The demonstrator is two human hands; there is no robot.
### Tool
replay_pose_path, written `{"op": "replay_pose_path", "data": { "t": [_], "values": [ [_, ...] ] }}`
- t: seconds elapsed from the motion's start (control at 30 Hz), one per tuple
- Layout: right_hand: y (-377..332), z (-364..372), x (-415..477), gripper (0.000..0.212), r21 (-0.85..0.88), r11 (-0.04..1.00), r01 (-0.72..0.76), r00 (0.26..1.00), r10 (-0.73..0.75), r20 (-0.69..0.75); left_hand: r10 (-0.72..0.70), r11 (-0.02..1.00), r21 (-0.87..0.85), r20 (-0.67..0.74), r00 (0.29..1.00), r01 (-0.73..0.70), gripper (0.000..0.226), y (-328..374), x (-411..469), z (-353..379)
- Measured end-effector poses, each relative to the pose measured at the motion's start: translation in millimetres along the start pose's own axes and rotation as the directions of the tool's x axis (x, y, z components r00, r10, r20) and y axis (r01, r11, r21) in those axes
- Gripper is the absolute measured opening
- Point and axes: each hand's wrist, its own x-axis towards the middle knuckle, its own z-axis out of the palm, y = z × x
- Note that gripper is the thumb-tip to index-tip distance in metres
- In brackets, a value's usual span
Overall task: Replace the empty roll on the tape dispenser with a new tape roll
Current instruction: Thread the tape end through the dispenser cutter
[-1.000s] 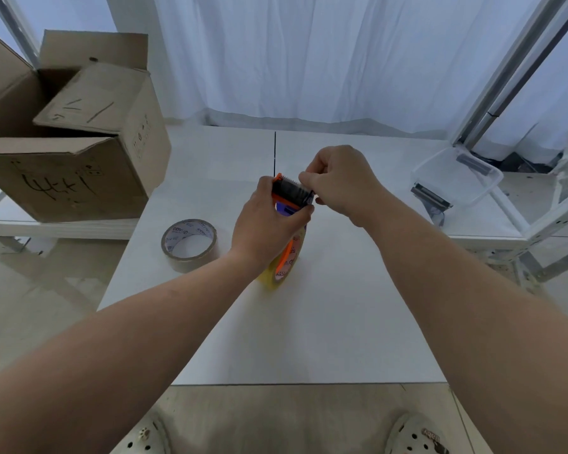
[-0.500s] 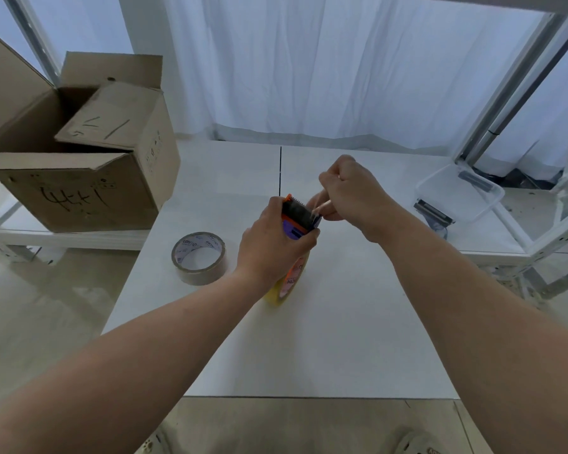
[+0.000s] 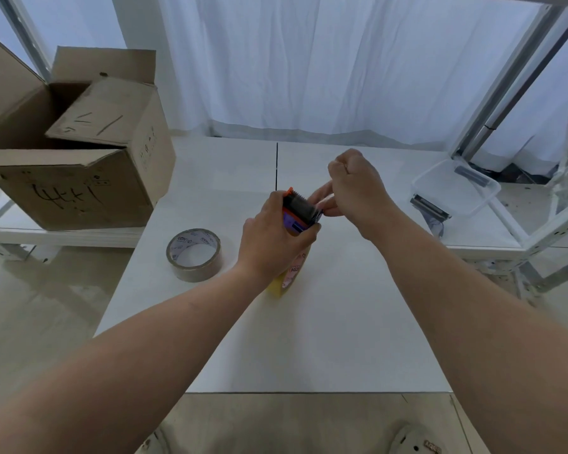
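**Tape dispenser held upright on the table**

The tape dispenser [image 3: 298, 213] is gripped by the left hand [image 3: 274, 241], whose fingers are wrapped around its body, the thumb pressed on the near face; its yellow roll [image 3: 284, 279] rests on the white table [image 3: 309, 339]. The toothed head is met by the right hand [image 3: 356, 188], whose fingertips [image 3: 322, 198] are pinched together beside it; what is pinched cannot be told. A spent roll [image 3: 194, 254] lies left of the dispenser, apart from both hands.
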Motion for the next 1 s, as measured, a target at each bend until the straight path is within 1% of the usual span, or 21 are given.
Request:
{"op": "replay_pose_path", "data": {
  "t": [0.07,0.13,0.27,0.37,0.4,0.47,0.57,0.67,0.8,0.87,0.97,1.0],
  "values": [
    [1.1,0.9,2.6,0.012,-0.070,0.993,0.098,0.995,-0.100,-0.028,0.001,1.000,-0.006,0.012,1.000,-0.001,0.056,-0.9,7.1,-0.4],
    [-2.2,2.0,4.3,0.009,-0.097,0.980,0.171,0.983,-0.176,-0.047,0.002,1.000,0.020,0.028,1.000,-0.003,0.061,-0.8,14.4,-0.3],
    [-8.3,8.2,5.5,0.009,-0.166,0.955,0.246,0.965,-0.257,-0.047,-0.019,1.000,-0.020,0.080,0.997,0.021,0.059,4.8,13.9,3.4],
    [-11.8,10.7,3.8,0.010,-0.305,0.892,0.334,0.930,-0.364,-0.045,-0.068,0.997,-0.043,0.055,0.996,0.070,0.056,5.6,10.1,5.2],
    [-12.8,10.0,3.4,0.011,-0.317,0.884,0.342,0.925,-0.377,-0.053,-0.095,0.994,-0.043,0.040,0.995,0.097,0.055,5.0,9.8,4.2],
    [-12.4,7.5,3.6,0.012,-0.270,0.908,0.321,0.934,-0.351,-0.069,-0.128,0.990,-0.060,0.018,0.992,0.128,0.054,2.7,9.0,1.5],
    [-10.7,5.8,3.0,0.013,-0.197,0.941,0.274,0.951,-0.296,-0.093,-0.129,0.986,-0.106,0.014,0.991,0.130,0.054,0.3,7.1,1.3],
    [-11.1,9.4,1.4,0.013,-0.186,0.942,0.278,0.952,-0.296,-0.078,-0.134,0.980,-0.148,-0.006,0.991,0.132,0.051,0.8,6.5,3.3],
    [-4.9,7.0,3.5,0.011,-0.150,0.955,0.256,0.959,-0.270,-0.084,-0.121,0.982,-0.149,-0.019,0.992,0.117,0.051,0.5,5.2,4.0],
    [0.7,3.7,3.7,0.013,-0.085,0.974,0.208,0.971,-0.216,-0.104,-0.114,0.982,-0.156,-0.018,0.993,0.110,0.051,2.2,3.1,4.8],
    [4.9,-0.4,1.5,0.011,0.069,0.994,0.080,0.990,-0.071,-0.122,-0.080,0.985,-0.151,0.007,0.997,0.080,0.053,6.2,-0.2,7.2],
    [3.7,-2.1,1.0,0.011,0.095,0.993,0.065,0.992,-0.054,-0.114,-0.074,0.985,-0.154,0.018,0.997,0.076,0.053,7.2,0.4,6.9]
  ]
}}
